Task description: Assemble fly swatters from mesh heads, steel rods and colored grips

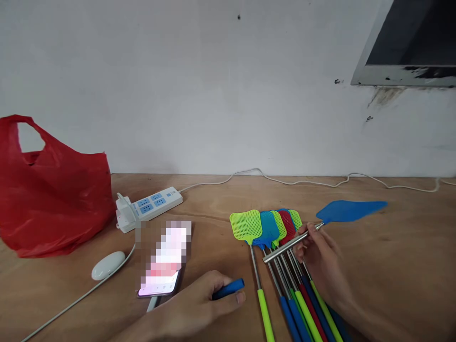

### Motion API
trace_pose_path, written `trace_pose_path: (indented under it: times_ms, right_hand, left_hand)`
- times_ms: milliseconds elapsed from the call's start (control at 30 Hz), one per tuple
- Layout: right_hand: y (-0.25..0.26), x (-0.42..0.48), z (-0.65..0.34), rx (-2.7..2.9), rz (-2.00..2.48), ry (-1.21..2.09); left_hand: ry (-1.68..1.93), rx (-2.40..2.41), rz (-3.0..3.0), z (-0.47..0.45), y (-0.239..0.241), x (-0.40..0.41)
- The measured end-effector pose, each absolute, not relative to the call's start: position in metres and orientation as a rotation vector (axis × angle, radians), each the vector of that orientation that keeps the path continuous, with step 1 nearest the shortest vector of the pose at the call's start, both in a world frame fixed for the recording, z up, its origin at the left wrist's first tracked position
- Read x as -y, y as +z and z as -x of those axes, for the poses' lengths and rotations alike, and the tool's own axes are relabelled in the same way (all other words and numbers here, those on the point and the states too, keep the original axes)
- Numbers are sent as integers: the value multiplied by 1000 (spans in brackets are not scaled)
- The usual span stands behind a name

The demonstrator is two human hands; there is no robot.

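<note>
My right hand (pixel 318 254) pinches the metal rod of a blue fly swatter (pixel 351 211) whose paddle points to the right. The rod's bare end points left, toward my other hand. A short blue handle grip (pixel 230 288), apart from that rod, is held in my left hand (pixel 203 301), its end pointing right. Between and beneath my hands several fly swatters (pixel 272 230) lie fanned side by side, with yellow-green, blue and red paddles, metal rods and coloured handles. My right hand covers part of them.
A phone (pixel 167 261) with a lit, blurred screen lies left of my left hand. Behind it is a white power strip (pixel 156 204) whose cable (pixel 302 183) runs along the wall. A red plastic bag (pixel 53 199) and a white oval object (pixel 108 266) are at the left.
</note>
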State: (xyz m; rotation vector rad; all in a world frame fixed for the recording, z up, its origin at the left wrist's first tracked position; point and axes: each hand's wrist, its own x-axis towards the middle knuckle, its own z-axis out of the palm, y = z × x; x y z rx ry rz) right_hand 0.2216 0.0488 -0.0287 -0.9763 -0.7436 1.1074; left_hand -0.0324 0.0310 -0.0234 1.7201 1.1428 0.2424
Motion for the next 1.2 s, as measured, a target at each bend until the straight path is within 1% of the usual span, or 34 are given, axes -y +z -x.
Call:
trace_pose_path:
  times_ms: [67,167,333,533,600,733,933,1067,1200]
  right_hand:
    - [-27,-50,-222,761,1036,1156]
    - [-29,-49,-221,862,1071,1268]
    - [-40,-44,-219,1014,1069,1334]
    - [-41,-42,-218,1185,1101,1380]
    - [-40,-40,-218,1227,1132,1365]
    - [-35,-38,-216,1298,1168,1326]
    - [-29,-34,-213,1363,1186,1353]
    - [-28,-34,-212,1391,1192,1329]
    - [-30,-37,-213,1363,1217,1345]
  left_hand:
    - [277,-1231,-2000,32,-25,-30]
    - [221,-1289,-2268,31,-27,-30]
    - [190,-1542,-2402,32,-30,-38]
    - [-39,-1744,-2491,35,-25,-45]
    - [-15,-1724,-2527,36,-25,-45]
    - [161,-1588,-2658,37,-28,-44]
    - [113,-1449,-2717,39,-29,-44]
    - [222,-1388,-2755,40,-25,-44]
    - [265,-1198,-2764,38,-25,-42]
